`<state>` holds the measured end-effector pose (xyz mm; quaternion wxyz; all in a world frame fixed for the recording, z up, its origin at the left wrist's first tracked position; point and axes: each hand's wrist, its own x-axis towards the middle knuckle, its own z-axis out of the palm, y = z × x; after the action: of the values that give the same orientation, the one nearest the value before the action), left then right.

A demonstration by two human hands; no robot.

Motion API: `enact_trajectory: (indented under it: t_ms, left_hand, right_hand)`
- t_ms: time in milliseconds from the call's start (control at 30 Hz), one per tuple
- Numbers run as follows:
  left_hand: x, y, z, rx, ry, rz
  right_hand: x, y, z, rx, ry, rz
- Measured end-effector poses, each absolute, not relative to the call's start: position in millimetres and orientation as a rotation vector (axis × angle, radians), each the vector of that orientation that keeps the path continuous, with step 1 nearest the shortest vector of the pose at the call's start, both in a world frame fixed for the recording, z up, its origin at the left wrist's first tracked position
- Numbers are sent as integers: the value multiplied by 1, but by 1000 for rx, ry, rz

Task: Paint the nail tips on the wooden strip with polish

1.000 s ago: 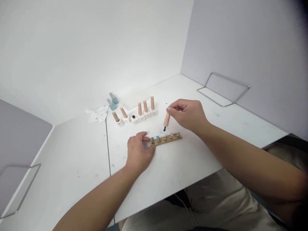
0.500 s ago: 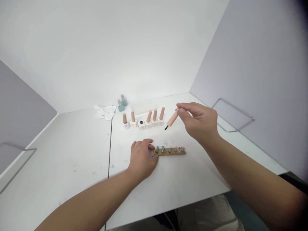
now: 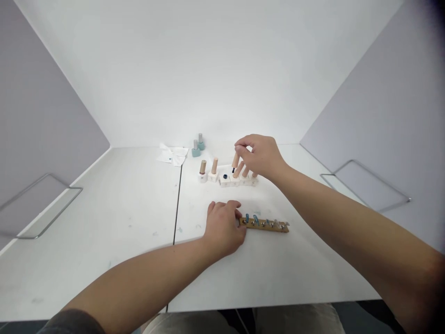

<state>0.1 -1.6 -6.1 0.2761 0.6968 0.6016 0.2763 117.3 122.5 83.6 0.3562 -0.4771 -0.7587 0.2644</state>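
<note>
**Right hand and work area, seen from head height.** The right hand [image 3: 259,157] pinches a peach-coloured brush cap [image 3: 235,160] between thumb and fingers, holding it nearly upright. Its dark brush tip [image 3: 233,170] hangs just off the 1 o'clock side of a dark-rimmed opening [image 3: 225,176] in a row of white cube stands [image 3: 243,181]. The hand partly hides the peach caps [image 3: 238,170] standing on the cubes behind it. The left hand [image 3: 222,227] lies curled at 6 o'clock from the row, touching the near end of a wooden strip [image 3: 267,226] with small blue and silver tips along it; whether it grips the strip cannot be told. A tan-capped bottle [image 3: 202,170] stands at the row's 9 o'clock end. Two teal bottles [image 3: 196,151] and a crumpled white tissue [image 3: 173,155] lie beyond, at 10 to 11 o'clock on the white tabletop [image 3: 139,199].
</note>
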Motion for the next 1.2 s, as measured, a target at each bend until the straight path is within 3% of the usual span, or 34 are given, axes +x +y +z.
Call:
enact_trajectory:
  t_ms: [367,1033,1200]
  left_hand:
    - [0,-1,-6,1874,1612,730]
    - [0,-1,-7,1885,1613,740]
    - [0,-1,-7,1884,1615,734]
  right_hand:
    - [112,129,76,-1265,-1958,767]
    - [109,140,71,-1323,-2394,257]
    - [108,139,72,-1311,-2387,278]
